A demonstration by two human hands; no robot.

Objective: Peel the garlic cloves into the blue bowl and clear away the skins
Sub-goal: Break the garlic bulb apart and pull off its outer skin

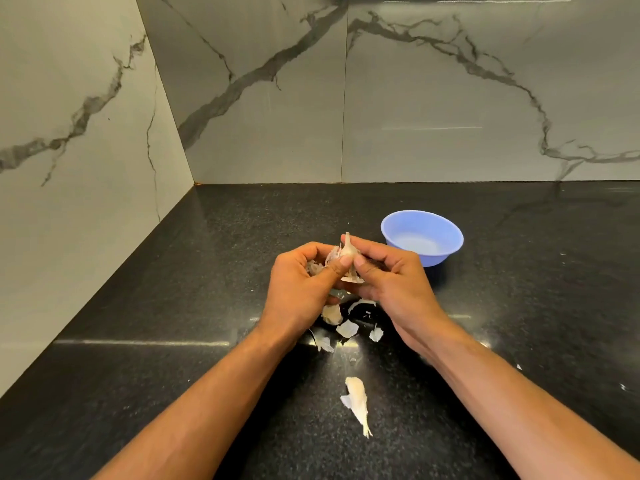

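A garlic bulb (pixel 348 252) with papery skin is held above the black counter, gripped from both sides. My left hand (pixel 304 285) closes on its left side, thumb pressed to the front. My right hand (pixel 388 278) pinches its right side near the stem. The blue bowl (pixel 421 241) stands just right of and behind my hands and looks empty. A loose clove (pixel 331 314) lies on the counter under my hands. Torn skins (pixel 347 329) lie scattered below it, and a larger long skin piece (pixel 356 400) lies nearer me.
The black speckled countertop (pixel 173 306) runs into a corner of marble-patterned walls (pixel 450 98) at the back and left. Small skin flakes (pixel 518 367) dot the counter to the right.
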